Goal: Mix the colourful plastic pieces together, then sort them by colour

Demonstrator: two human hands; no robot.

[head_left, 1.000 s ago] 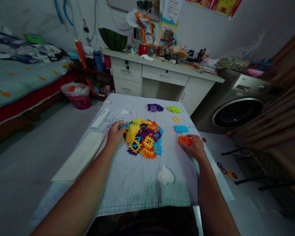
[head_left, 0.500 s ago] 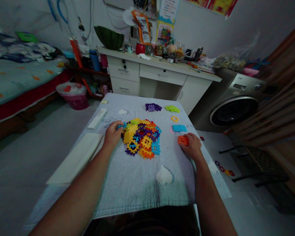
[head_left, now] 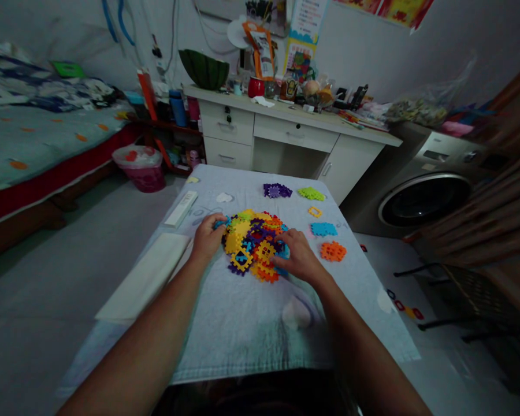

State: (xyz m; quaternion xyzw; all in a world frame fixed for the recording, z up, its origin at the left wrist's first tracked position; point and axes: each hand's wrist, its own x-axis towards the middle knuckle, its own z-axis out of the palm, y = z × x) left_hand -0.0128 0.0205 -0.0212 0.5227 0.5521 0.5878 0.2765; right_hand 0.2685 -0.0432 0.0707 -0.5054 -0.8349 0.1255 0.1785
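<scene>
right hand (head_left: 281,248), thumb and fingers spread, gripping nothing visible, at the right side of the pile (head_left: 242,233), mid-cloth (head_left: 236,332). left hand (head_left: 208,236), fingers curled at blue tiles (head_left: 221,223), pile's left edge; grip unclear. beyond: orange tiles (head_left: 333,251), sky-blue stack (head_left: 323,229), yellow frame (head_left: 309,212).

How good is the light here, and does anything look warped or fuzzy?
Head view: dim, without strong glare; head view: the silver front-loading washing machine leans, perhaps from lens distortion; head view: fine edges in the mound of multicoloured plastic pieces look soft.
</scene>
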